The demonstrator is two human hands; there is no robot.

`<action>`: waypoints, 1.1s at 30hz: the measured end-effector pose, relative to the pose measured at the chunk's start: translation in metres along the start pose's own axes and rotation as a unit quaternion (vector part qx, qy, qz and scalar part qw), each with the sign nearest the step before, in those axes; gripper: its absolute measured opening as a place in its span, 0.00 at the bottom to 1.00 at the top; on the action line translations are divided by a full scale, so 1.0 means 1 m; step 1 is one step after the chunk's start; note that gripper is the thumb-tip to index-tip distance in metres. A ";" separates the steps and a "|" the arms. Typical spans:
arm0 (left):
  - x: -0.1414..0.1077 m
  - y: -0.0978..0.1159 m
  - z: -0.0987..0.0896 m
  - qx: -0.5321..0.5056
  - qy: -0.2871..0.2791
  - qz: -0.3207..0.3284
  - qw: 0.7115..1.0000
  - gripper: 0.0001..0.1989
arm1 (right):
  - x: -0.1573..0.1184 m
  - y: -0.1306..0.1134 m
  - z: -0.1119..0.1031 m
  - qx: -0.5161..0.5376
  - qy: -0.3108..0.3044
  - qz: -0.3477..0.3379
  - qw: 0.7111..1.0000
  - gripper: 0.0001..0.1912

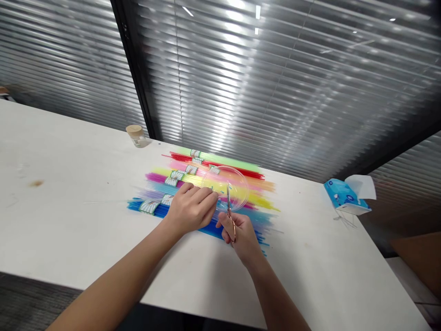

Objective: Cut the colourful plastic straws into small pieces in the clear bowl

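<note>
My left hand [195, 209] is closed, knuckles up, over the bundles of coloured straws. A thin, pale, see-through straw [110, 201] runs leftward from it, and its near end is hidden in my fingers. In my right hand [241, 232] are scissors [228, 202] with copper-coloured handles, their blades pointing away from me. The blades look nearly together over a round clear plastic dish [246, 195]. Small bluish pieces [222, 191] lie in the dish. Beneath are thin straws in blue [213, 230], yellow [263, 201], red [253, 174] and other colours, bound with paper labels [149, 207].
A jar with a wooden-looking lid [135, 131] stands at the back left of the white table [69, 220]. At the right is a blue tissue pack [346, 195], with pale thin strips [345, 220] beside it. Blinds [220, 78] rise behind the table.
</note>
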State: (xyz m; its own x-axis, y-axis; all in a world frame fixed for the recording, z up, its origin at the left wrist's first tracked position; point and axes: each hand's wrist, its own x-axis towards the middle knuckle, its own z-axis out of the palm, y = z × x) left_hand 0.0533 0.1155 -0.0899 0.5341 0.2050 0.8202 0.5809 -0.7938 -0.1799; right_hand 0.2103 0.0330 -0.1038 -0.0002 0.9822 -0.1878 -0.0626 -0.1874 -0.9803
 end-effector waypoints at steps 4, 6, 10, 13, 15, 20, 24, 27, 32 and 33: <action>0.000 0.000 0.000 -0.001 -0.002 0.001 1.000 0.04 | 0.000 0.000 0.000 0.004 -0.002 0.006 1.000 0.30; 0.000 0.000 -0.001 -0.004 -0.002 0.002 1.000 0.04 | -0.001 -0.001 0.001 0.004 -0.003 0.014 1.000 0.30; 0.000 0.001 -0.001 -0.004 -0.008 0.007 1.000 0.04 | -0.002 -0.001 0.001 0.012 -0.002 0.017 1.000 0.31; -0.001 0.001 0.000 0.000 -0.009 0.005 1.000 0.03 | -0.002 -0.001 0.001 0.006 -0.011 0.006 1.000 0.31; -0.002 0.000 0.001 0.001 -0.011 0.001 1.000 0.03 | -0.002 0.001 0.000 -0.007 -0.019 -0.002 1.000 0.30; -0.002 0.001 0.002 -0.010 -0.017 0.005 1.000 0.03 | -0.002 0.005 -0.001 -0.034 -0.031 -0.004 0.999 0.28; 0.000 0.002 0.001 -0.019 -0.019 0.017 1.000 0.05 | -0.002 0.005 -0.001 -0.039 -0.029 -0.009 0.999 0.28; 0.001 0.002 -0.001 -0.023 -0.019 0.021 0.999 0.05 | -0.002 0.005 -0.001 -0.030 -0.028 -0.001 0.999 0.28; 0.001 0.002 0.000 -0.021 -0.023 0.021 0.999 0.05 | -0.002 0.004 -0.001 -0.026 -0.026 -0.007 0.999 0.28; 0.001 0.002 0.000 -0.019 -0.023 0.020 0.999 0.04 | -0.001 0.004 -0.001 -0.026 -0.026 -0.010 0.999 0.29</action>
State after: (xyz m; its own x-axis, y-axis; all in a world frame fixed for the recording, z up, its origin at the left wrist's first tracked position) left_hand 0.0549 0.1144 -0.0896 0.5846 0.1976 0.7869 0.5348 -0.8232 -0.1907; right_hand 0.2110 0.0308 -0.1077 -0.0519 0.9849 -0.1650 -0.0121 -0.1658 -0.9861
